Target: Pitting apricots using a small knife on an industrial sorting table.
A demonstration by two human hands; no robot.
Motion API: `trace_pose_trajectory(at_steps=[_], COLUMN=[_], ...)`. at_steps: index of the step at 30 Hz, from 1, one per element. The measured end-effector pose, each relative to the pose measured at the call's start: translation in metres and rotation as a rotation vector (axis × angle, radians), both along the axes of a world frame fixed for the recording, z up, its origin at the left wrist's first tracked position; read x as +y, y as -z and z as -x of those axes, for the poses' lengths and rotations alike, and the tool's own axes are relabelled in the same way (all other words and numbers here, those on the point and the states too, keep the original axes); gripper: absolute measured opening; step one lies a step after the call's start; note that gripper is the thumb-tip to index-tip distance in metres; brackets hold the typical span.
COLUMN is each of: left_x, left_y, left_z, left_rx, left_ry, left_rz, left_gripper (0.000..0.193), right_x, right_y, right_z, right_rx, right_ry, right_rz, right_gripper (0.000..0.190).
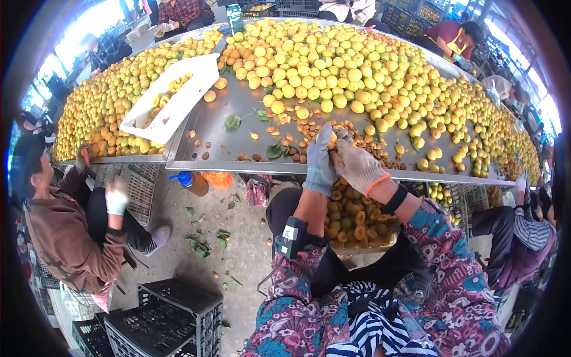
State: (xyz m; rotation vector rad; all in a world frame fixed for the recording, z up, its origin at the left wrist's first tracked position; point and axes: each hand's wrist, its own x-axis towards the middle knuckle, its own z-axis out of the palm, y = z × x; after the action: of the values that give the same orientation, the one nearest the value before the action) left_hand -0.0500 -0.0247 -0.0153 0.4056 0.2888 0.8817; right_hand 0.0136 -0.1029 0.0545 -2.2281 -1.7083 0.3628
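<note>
My left hand (pixel 320 156), in a grey glove, holds a yellow-orange apricot (pixel 332 140) just above the near edge of a metal table (pixel 214 147). Against the fruit, from the right, comes my right hand (pixel 358 164) in a beige knitted glove with an orange cuff. Its fingers are curled, and whether a tool sits in them is hidden. Apricot pits and scraps (pixel 312 129) lie heaped beyond my hands. Below the table edge, between my knees, a container of halved apricots (pixel 357 218) is partly covered by my forearms.
Whole apricots (pixel 321 67) are piled across the table. A white plastic tub (pixel 196 89) lies tilted at the left. A person in brown (pixel 76 227) sits at left; others work around the table. Black crates (pixel 178 308) and a blue-capped bottle (pixel 192 182) stand on the floor.
</note>
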Motion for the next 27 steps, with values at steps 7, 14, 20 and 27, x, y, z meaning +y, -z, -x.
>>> trace_pose_trajectory(at_steps=[7, 14, 20, 27], left_x=[-0.005, -0.014, -0.004, -0.009], left_y=[-0.010, -0.017, -0.005, -0.001], left_z=[-0.002, 0.001, -0.001, -0.006], left_rx=[-0.103, -0.258, -0.044, 0.043], left_ry=[-0.006, -0.048, -0.074, 0.085], left_rz=[-0.188, -0.070, -0.003, -0.307], left_gripper=[0.041, 0.043, 0.042, 0.042], right_x=[0.013, 0.002, 0.005, 0.005], right_y=[0.062, 0.021, -0.002, -0.028], right_z=[-0.039, -0.024, -0.023, -0.037], right_rx=[0.671, 1.494, 1.056, 0.667], right_ry=[-0.053, 0.082, 0.261, 0.279], right_rz=[-0.347, -0.027, -0.264, -0.312], right_gripper=[0.022, 0.019, 0.021, 0.024])
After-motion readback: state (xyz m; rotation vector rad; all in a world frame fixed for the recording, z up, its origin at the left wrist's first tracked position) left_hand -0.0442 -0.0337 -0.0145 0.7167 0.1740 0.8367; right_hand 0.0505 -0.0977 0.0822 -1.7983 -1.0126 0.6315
